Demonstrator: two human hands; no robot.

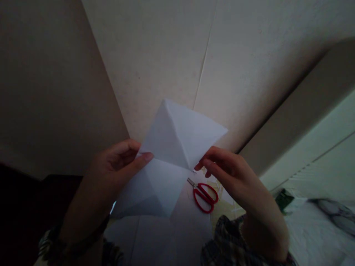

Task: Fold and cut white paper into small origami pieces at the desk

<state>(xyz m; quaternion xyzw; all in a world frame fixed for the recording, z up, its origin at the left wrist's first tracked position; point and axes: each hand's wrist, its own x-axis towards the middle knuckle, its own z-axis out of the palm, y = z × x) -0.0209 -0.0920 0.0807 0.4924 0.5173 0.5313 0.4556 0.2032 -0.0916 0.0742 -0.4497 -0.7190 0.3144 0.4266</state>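
Observation:
A creased sheet of white paper (155, 173) is held up in front of me, with folds running across it and a pointed notch in its right side. My left hand (122, 162) pinches its left edge, thumb on the near face and fingers behind. At the notch on the right, my right hand (222, 166) has its curled fingertips closed on the paper's edge. Just below those fingers lie scissors (205, 197) with red handles, their blades pointing up and left.
More white paper (155, 240) lies beneath the held sheet. Thin paper scraps (222, 188) are scattered beside the scissors. A pale wall (155, 55) rises close ahead. To the right are a dark green item (284, 199) and eyeglasses (335, 212) on a white surface.

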